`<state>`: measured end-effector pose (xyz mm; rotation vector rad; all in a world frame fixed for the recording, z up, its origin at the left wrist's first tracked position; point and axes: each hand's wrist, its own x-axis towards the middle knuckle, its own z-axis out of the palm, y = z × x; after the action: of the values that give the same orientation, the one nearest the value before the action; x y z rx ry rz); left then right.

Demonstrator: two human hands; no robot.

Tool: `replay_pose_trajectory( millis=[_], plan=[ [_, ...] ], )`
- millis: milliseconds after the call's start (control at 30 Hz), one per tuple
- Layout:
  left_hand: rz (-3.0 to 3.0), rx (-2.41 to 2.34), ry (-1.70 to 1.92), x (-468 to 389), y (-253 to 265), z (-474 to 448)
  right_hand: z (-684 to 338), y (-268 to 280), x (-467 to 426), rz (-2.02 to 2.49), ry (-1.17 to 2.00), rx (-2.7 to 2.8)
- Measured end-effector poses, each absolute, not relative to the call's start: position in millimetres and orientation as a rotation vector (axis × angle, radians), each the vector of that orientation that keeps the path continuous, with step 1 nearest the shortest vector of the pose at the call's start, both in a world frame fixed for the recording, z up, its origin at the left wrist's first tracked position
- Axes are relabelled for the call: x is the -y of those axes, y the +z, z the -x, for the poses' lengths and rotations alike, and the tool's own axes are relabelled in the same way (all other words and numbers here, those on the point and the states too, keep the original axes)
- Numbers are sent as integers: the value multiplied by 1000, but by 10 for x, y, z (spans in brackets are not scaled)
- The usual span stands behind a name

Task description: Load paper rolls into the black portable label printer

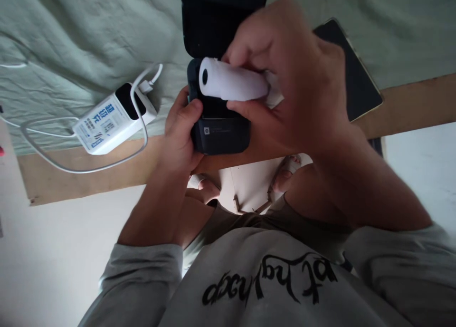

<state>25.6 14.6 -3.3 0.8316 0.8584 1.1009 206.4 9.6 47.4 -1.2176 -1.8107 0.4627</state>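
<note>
A small dark thermal printer (226, 136) has its lid (217, 27) swung open toward the far side. My left hand (183, 127) grips the printer's left side, thumb on the near rim of its body. In my right hand (285, 70), a white paper roll (235, 80) is pinched between thumb and fingers. The roll lies tilted over the printer's open bay, its dark core hole facing left. Whether the roll touches the inside of the bay, I cannot tell. My right hand hides the roll's right end.
To the left stands a white power bank or charger (107, 127) with blue print and a looping white cable (138, 146). A dark tablet or phone (356, 75) lies at the right, partly behind my right hand. A green cloth (89, 32) covers the table, leaving its wooden edge (89, 170) bare.
</note>
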Motion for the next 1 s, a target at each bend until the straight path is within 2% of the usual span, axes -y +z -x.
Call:
replay_pose_trajectory(
  millis=[100, 167, 500, 733, 900, 1000],
  plan=[
    [-828, -858, 1102, -130, -22, -245, -2003, 395, -92, 1260, 66, 2049],
    [-821, -875, 1096, -124, -35, -241, -1983, 347, -105, 1254, -10, 2047],
    [-917, -821, 1146, -216, -270, -185, -1905, 256, -151, 1315, 82, 2189],
    [-945, -677, 1186, -211, -223, -181, -1882, 295, -96, 1226, -109, 2154],
    [-1037, -659, 1200, -222, -243, -155, -1891, 335, -63, 1073, 75, 2418],
    [-1106, -700, 1167, -242, -320, -121, -1959, 358, -53, 974, 102, 2344]
  ],
)
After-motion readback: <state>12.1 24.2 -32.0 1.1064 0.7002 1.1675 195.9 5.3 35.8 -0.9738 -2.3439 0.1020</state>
